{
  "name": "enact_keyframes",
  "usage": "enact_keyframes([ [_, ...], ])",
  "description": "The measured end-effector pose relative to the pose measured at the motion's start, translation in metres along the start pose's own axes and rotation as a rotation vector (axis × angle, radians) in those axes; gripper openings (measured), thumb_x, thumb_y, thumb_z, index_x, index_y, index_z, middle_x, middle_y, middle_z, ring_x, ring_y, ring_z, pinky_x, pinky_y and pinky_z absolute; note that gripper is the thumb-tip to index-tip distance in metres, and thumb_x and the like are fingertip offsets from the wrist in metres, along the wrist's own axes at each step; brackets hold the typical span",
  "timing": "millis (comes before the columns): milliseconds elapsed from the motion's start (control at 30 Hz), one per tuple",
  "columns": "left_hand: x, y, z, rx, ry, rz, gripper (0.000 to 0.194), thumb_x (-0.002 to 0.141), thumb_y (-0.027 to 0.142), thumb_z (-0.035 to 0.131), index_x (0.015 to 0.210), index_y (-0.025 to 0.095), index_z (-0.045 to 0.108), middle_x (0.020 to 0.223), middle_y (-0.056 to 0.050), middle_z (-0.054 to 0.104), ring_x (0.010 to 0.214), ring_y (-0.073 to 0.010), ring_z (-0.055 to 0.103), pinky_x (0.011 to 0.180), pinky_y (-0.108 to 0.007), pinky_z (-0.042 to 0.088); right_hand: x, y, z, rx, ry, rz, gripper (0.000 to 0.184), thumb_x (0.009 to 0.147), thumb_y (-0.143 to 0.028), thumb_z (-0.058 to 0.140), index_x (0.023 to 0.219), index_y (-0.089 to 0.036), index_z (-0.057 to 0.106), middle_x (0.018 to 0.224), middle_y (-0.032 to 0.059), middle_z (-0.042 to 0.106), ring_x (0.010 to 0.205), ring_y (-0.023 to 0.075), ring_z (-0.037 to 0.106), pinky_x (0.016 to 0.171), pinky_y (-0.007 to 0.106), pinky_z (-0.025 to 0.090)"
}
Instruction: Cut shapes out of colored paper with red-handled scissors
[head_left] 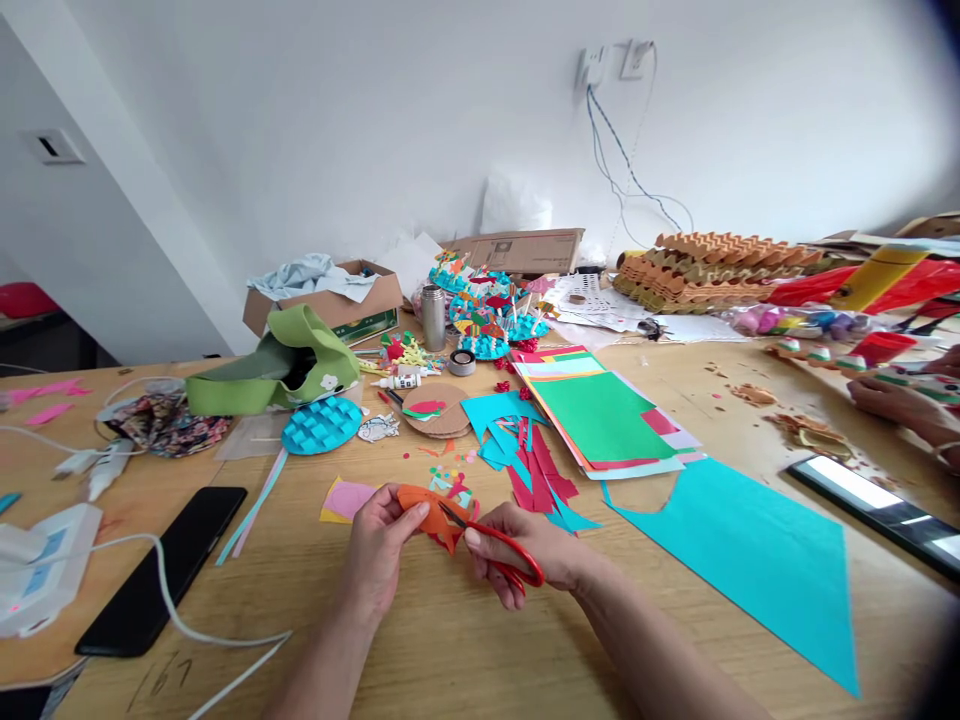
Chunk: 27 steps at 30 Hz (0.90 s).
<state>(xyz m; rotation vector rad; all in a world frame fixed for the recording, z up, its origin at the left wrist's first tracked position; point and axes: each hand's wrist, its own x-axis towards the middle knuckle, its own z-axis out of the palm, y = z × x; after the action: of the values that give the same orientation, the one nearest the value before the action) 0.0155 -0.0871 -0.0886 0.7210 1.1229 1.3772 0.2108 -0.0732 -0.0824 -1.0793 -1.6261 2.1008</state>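
Orange paper [436,516], cut to a pointed shape, is held up just above the wooden table [450,660], near the front middle. The left hand [377,532] pinches its left end between thumb and fingers. The right hand [525,540] grips red-handled scissors [504,539], thumb at the handle and the other fingers curled around and beneath it; the blades point left and meet the paper, though whether they stand apart I cannot tell.

Just beyond the hands lie small coloured scraps [452,482], with a pink and yellow paper piece [349,499] to the left and red paper strips [541,470] to the right. Farther back are a round cardboard disc [442,408] and a blue woven disc [322,427], the latter trailing two ribbons. A stack of coloured sheets [596,415] sits right of the disc, and a large blue sheet [757,555] spreads nearer the edge.

Out left, a black phone [161,570] lies beside a white power strip [49,570]. A green bag [274,365] rests behind. Far right, another person's hand [896,405] reaches in below stacked egg trays [705,272].
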Motion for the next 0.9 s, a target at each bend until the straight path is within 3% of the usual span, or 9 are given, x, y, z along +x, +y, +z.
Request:
enact_keyframes([
  [733, -0.0028, 0.0006, 0.0034, -0.031, -0.023, -0.067, 0.035, 0.050, 0.025, 0.088, 0.073, 0.014, 0.063, 0.067, -0.002, 0.072, 0.063, -0.0147, 0.064, 0.064, -0.026, 0.051, 0.0002, 0.0024, 0.0018, 0.031, -0.009, -0.041, 0.065, 0.074, -0.078, 0.059, 0.070, -0.012, 0.058, 0.046, -0.0017, 0.057, 0.031, 0.0066, 0.047, 0.034, 0.017, 0.035],
  [900, -0.0034, 0.0008, 0.0039, -0.052, -0.028, -0.077, 0.035, 0.050, 0.024, 0.088, 0.073, 0.015, 0.062, 0.066, -0.001, 0.071, 0.061, -0.0144, 0.063, 0.063, -0.026, 0.051, 0.0002, 0.0032, 0.0017, -0.005, 0.009, -0.036, 0.066, 0.074, -0.078, 0.059, 0.072, -0.013, 0.058, 0.046, -0.0021, 0.057, 0.031, 0.0075, 0.048, 0.036, 0.018, 0.040],
])
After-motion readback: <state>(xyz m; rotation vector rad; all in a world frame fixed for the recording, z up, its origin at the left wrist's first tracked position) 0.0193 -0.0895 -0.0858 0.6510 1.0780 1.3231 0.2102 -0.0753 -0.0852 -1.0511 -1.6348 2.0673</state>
